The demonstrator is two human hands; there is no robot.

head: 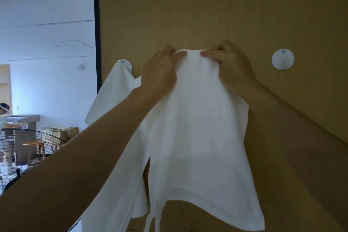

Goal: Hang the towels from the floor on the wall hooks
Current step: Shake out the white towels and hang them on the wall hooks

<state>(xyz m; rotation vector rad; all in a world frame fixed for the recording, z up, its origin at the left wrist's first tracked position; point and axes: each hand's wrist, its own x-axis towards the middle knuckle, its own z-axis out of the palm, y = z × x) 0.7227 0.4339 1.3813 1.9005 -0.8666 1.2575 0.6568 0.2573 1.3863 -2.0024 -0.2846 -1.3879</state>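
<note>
Right now both hands are up against the tan wood-grain wall panel point(207, 5). The left hand point(160, 69) and the right hand point(231, 62) each pinch the top edge of a white cloth towel point(197, 128) between thumb and curled fingers, thumbs pointing toward each other across a small bunched hump of fabric. The towel hangs from that grip against the panel, its lower edge flaring out. Whether a hook sits under the hump I cannot tell. Just left, a second white towel point(111, 96) hangs from a round white wall hook point(125, 64); another round white hook point(282, 59) sits near the right hand.
</note>
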